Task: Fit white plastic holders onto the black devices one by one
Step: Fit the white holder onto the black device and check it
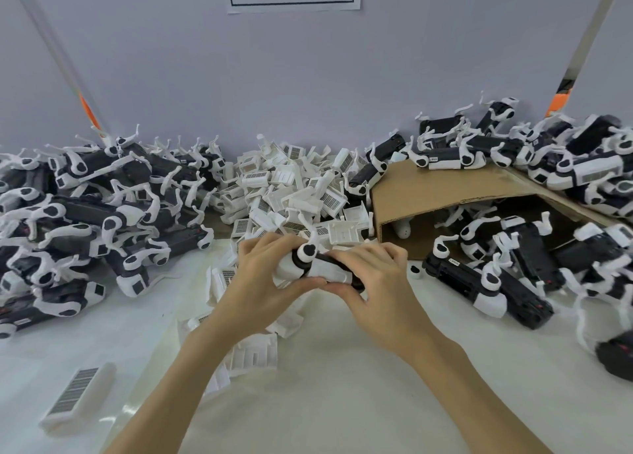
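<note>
Nearest the lens, low on the left: lone white holder with barcode sticker lying flat on the worktop, untouched. Further left and back, heaped black devices with white arms sticking up. Moving in: left hand curled round the white, rounded end of the black device in work, thumb underneath, fingers over the top. Centre, behind the hands, big mound of loose white holders. Right hand wrapped over the other end, fingers pressing a white plastic holder against the body, thumb under. Looks like mid-fit: holder laid along the dark body, not obviously seated, far end hidden under fingers. Likely next: squeeze until flush, then set aside and reach for a fresh pair. Device itself short, dark, blocky, with a white knob carrying a black patch poking up between the hands. Right again: tipped cardboard box spilling more devices, further ones piled on top.
</note>
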`<state>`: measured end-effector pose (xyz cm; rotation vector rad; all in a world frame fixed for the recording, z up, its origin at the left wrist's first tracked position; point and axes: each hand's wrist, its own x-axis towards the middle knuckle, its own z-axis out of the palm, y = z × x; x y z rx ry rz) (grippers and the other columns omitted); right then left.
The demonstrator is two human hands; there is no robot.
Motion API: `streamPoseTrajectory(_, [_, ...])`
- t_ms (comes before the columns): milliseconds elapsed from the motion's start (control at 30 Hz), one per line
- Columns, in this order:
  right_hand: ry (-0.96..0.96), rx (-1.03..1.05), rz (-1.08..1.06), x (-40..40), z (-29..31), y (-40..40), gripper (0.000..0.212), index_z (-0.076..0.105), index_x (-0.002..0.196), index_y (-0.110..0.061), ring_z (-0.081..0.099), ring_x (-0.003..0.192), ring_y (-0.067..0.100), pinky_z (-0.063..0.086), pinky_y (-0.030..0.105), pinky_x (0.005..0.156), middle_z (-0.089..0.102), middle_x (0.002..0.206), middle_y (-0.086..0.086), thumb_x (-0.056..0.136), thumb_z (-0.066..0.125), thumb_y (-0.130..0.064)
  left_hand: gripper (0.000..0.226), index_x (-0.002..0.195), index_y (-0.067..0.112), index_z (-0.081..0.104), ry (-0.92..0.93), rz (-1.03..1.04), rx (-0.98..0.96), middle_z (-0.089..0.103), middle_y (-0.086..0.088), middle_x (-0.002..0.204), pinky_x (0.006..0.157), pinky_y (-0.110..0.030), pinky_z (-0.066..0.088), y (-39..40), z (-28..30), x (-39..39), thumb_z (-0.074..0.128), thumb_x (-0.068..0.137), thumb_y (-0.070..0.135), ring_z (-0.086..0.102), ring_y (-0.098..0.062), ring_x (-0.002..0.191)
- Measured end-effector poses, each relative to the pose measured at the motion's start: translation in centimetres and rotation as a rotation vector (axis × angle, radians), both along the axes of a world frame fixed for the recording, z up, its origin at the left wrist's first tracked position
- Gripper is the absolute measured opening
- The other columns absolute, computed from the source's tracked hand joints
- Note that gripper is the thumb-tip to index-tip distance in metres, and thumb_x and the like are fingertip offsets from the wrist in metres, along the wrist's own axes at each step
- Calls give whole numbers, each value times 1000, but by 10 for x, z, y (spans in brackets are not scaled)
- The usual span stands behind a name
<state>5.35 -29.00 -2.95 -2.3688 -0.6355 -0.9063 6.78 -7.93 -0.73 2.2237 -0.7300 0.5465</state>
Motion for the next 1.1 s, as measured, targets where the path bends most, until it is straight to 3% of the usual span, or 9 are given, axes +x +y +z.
streamPoseTrajectory(233, [303,178,153,-6,3,-1,29,64,129,-30,56,111,-8,40,35,104,69,106,-23,103,61,-43,42,112,38,68,100,68,-124,71,15,108,109,-36,33,-1,2,-4,80,83,64,47,17,113])
streamPoseTrajectory(300, [510,411,285,-9,5,-1,23,58,129,-30,68,91,8,53,28,85,76,94,-11,106,60,-32,54,128,37,57,167,30,-126,66,19,124,111,-40,37,-2,1,-4,76,86,66,52,4,124])
streamPoseTrajectory(367, [662,675,369,-10,11,-2,19,56,128,-26,71,79,27,56,35,72,78,94,7,109,56,-28,67,143,38,49,240,-104,-108,60,17,139,110,-38,44,-1,3,-5,73,86,64,56,-11,132])
streamPoseTrajectory(500, [822,926,411,-7,16,-7,25,64,120,-18,71,73,33,57,38,69,75,96,17,103,61,-35,52,131,30,62,320,-225,-233,70,8,120,93,-43,60,-3,4,-7,81,87,51,71,-21,107])
streamPoseTrajectory(600, [738,759,402,-6,12,-4,30,66,123,-19,74,101,29,58,39,90,76,111,7,106,55,-41,45,111,26,67,285,-140,-346,69,4,94,73,-44,60,-10,0,-4,86,81,54,69,-21,81])
streamPoseTrajectory(667, [572,550,348,-6,8,-4,28,69,127,-25,69,115,15,54,33,100,74,119,-7,105,55,-37,51,103,32,64,265,-11,-344,66,10,86,61,-28,51,-11,-2,-1,86,72,66,61,-10,70])
streamPoseTrajectory(800, [437,267,295,-6,6,-7,39,65,139,-27,58,130,1,43,17,107,67,133,-20,100,66,-23,54,104,35,63,344,85,-437,67,17,85,61,-20,49,-10,-5,2,89,68,65,61,-3,66])
streamPoseTrajectory(967, [270,182,67,-5,1,5,50,69,135,-21,65,119,12,51,35,102,72,127,-10,87,85,-20,59,106,37,63,299,115,-401,70,11,97,68,-22,52,-17,-4,-2,82,63,73,66,-6,77])
streamPoseTrajectory(1100, [274,336,82,-3,4,0,45,70,133,-20,65,111,-3,46,8,92,73,119,-15,90,81,-12,48,112,32,64,413,-46,-529,74,3,96,68,-26,58,-17,1,-6,73,81,68,75,-19,83])
